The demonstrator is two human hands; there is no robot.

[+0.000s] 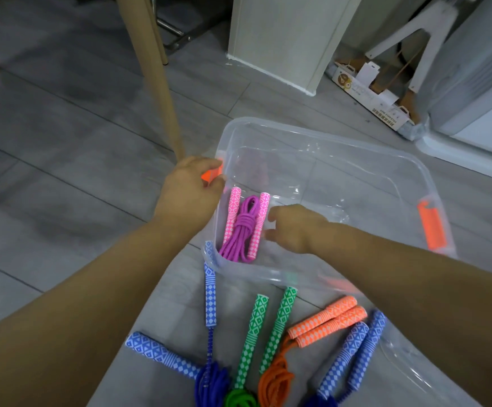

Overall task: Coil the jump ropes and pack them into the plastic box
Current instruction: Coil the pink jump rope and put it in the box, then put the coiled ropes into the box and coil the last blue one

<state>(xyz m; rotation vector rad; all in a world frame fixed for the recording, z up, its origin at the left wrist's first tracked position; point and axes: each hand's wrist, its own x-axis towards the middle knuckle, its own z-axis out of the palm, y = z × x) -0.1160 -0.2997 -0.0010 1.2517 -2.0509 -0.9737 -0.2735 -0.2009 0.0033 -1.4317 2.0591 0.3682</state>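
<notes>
The left rim of the plastic box [327, 136] is gripped by the left hand [190, 186], fingers curled over it at the orange latch [211, 173]. The coiled pink jump rope [243, 227] is laid inside, by the left wall. The right hand [294, 227] is held just beside it, fingers loosely apart. A green jump rope [255, 333] and an orange jump rope [324, 321] are laid outside, on the near side.

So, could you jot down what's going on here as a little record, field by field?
box: clear plastic box, open
packed: one pink-handled rope, coiled, in its near left corner
left hand: grips the box rim at an orange latch
right hand: inside the box beside that rope, fingers loose
outside: left blue rope, green rope, orange rope, right blue rope
</notes>
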